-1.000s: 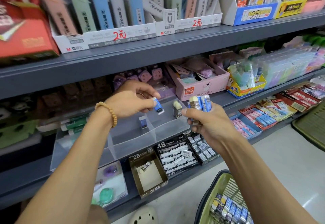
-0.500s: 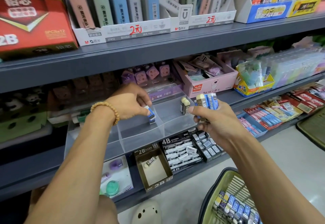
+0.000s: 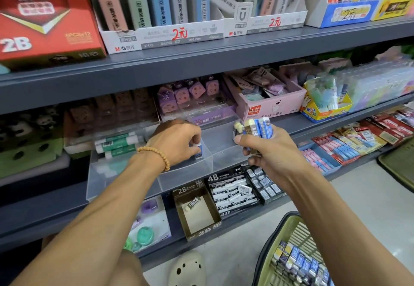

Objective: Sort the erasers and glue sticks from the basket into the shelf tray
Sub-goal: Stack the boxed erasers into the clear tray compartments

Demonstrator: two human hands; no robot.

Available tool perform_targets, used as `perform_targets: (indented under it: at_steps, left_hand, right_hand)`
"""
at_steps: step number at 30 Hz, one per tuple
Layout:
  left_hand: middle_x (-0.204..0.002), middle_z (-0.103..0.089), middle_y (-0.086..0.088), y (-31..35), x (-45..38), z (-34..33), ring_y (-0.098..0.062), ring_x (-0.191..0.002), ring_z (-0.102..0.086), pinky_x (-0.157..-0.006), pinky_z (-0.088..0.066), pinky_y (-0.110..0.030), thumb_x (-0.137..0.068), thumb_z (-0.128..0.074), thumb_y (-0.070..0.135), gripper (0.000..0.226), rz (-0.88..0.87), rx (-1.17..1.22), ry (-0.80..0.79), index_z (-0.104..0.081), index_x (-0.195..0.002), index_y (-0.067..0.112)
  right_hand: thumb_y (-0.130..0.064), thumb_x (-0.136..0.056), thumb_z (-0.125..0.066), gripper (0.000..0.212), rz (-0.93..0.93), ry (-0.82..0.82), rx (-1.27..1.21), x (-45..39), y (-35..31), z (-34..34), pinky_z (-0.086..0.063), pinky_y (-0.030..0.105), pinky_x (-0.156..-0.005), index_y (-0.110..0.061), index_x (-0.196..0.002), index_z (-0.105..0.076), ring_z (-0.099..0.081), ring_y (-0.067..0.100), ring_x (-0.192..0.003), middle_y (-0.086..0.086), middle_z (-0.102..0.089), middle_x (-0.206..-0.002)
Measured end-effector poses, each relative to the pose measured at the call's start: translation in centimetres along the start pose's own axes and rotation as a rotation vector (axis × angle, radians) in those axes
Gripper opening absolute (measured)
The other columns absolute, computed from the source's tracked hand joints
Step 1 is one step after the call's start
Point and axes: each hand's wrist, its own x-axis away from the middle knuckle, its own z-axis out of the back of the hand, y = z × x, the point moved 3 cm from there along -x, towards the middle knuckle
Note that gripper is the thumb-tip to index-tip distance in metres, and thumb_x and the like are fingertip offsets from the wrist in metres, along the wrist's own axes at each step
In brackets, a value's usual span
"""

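Placing eraser [image 3: 199,151] into tray [image 3: 186,180] middle compartment — left hand [image 3: 177,142] pinches it, low inside. Right hand [image 3: 266,151] grips bunch of erasers [image 3: 257,128] over right compartment. Glue sticks [image 3: 116,144] already in left compartment. Basket [image 3: 268,252] holds many more erasers — looks early.

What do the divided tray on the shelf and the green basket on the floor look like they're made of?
Tray: clear, glossy plastic, probably acrylic; the glue sticks and the shelf show through its thin walls.
Basket: olive-green moulded plastic, matte, judging by its slatted walls and smooth rounded rim.
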Motion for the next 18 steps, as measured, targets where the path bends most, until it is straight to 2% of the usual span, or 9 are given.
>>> perform_targets:
  at_steps: [3, 8, 10, 12, 14, 16, 18]
  left_hand:
    - [-0.087, -0.065, 0.010, 0.1, 0.0, 0.0, -0.017, -0.084, -0.060, -0.078, -0.052, -0.034, -0.080, -0.074, 0.037, 0.023, -0.009, -0.032, 0.017, -0.052, -0.074, 0.032]
    - [-0.081, -0.063, 0.017, -0.7, -0.2, 0.3, -0.009, -0.079, -0.061, -0.078, -0.053, -0.032, -0.074, -0.080, 0.037, 0.022, 0.061, 0.097, -0.050, -0.058, -0.076, 0.034]
    - [-0.078, -0.066, 0.015, 0.0, 0.0, 1.1, -0.006, -0.073, -0.062, -0.073, -0.052, -0.028, -0.081, -0.075, 0.033, 0.011, 0.082, 0.331, 0.050, -0.066, -0.078, 0.027]
    - [-0.074, -0.071, 0.008, 1.9, 0.3, 2.0, -0.008, -0.063, -0.064, -0.060, -0.049, -0.024, -0.090, -0.065, 0.030, 0.013, 0.106, 0.739, 0.132, -0.070, -0.080, 0.023]
    - [-0.070, -0.072, 0.002, 4.1, 0.2, 2.5, -0.012, -0.058, -0.066, -0.052, -0.050, -0.023, -0.089, -0.066, 0.025, 0.011, 0.104, 1.024, 0.087, -0.071, -0.081, 0.019]
    - [-0.067, -0.070, -0.002, 5.5, -0.1, 2.5, -0.010, -0.055, -0.064, -0.049, -0.050, -0.020, -0.081, -0.074, 0.013, 0.003, 0.075, 1.092, 0.017, -0.072, -0.083, 0.012]
    - [-0.067, -0.070, -0.004, 5.9, -0.7, 2.1, -0.008, -0.055, -0.064, -0.051, -0.050, -0.017, -0.077, -0.077, 0.004, 0.009, 0.070, 1.108, -0.034, -0.071, -0.083, 0.007]
  right_hand:
    - [-0.005, -0.078, -0.079, 0.046, 0.008, -0.015, 0.008, 0.1, 0.1, -0.5, -0.041, 0.025, -0.048, 0.006, -0.118, -0.059, -0.053, 0.014, -0.059, 0.008, -0.057, -0.080]
    - [-0.004, -0.075, -0.081, 0.032, 0.017, -0.019, 0.085, 0.3, 0.0, -1.2, -0.042, 0.026, -0.048, -0.004, -0.100, -0.060, -0.053, 0.013, -0.056, 0.002, -0.054, -0.066]
    - [-0.004, -0.075, -0.082, 0.029, 0.026, -0.016, 0.110, 0.3, -0.1, -1.4, -0.043, 0.025, -0.047, -0.009, -0.092, -0.059, -0.053, 0.012, -0.056, 0.001, -0.055, -0.064]
    - [-0.004, -0.074, -0.082, 0.029, 0.049, -0.017, 0.140, 0.3, -0.1, -1.5, -0.043, 0.025, -0.047, -0.011, -0.091, -0.060, -0.053, 0.014, -0.057, 0.002, -0.055, -0.065]
    - [-0.003, -0.074, -0.082, 0.028, 0.081, -0.030, 0.185, 0.3, -0.3, -1.8, -0.043, 0.025, -0.046, -0.011, -0.089, -0.060, -0.052, 0.016, -0.058, 0.003, -0.056, -0.066]
    - [-0.001, -0.075, -0.081, 0.025, 0.125, -0.043, 0.227, 0.4, -0.6, -1.8, -0.044, 0.025, -0.046, -0.014, -0.080, -0.060, -0.051, 0.016, -0.059, 0.003, -0.057, -0.066]
    - [-0.001, -0.077, -0.080, 0.023, 0.132, -0.073, 0.198, 0.6, -0.7, -1.4, -0.045, 0.024, -0.047, -0.015, -0.082, -0.062, -0.052, 0.015, -0.061, 0.004, -0.060, -0.071]
